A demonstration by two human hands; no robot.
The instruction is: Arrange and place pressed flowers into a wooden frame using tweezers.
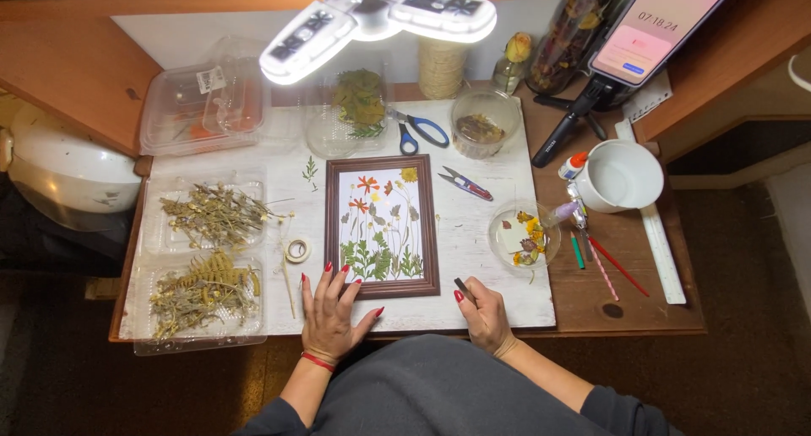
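A: How are the hands placed?

B: The left hand [331,311] is laid flat, fingers spread wide, its fingertips touching the lower left corner of the picture frame [382,226]. The right hand [483,316] is closed narrowly on a small dark tool [465,289], probably tweezers, held just right of the frame's lower right corner.

A: Where is the frame located, and how is it judged to handle?

B: It is seen lying flat at the middle of the white board [473,242], upright to the viewer. The wooden border is judged stiff and light; the pressed flowers [380,225] inside are judged brittle and easily shifted. Hold is best taken on the border's long sides, level, never on the face.

A: What is counted around it?

B: One frame; two clear trays of dried stems [207,258] at left; one tape roll [296,250]; one pair of blue scissors [419,130]; one pair of snips [463,184]; one shallow dish of petals [524,235]; one white cup [621,176]; one ruler [659,233]. The pens beside the dish cannot be counted exactly.
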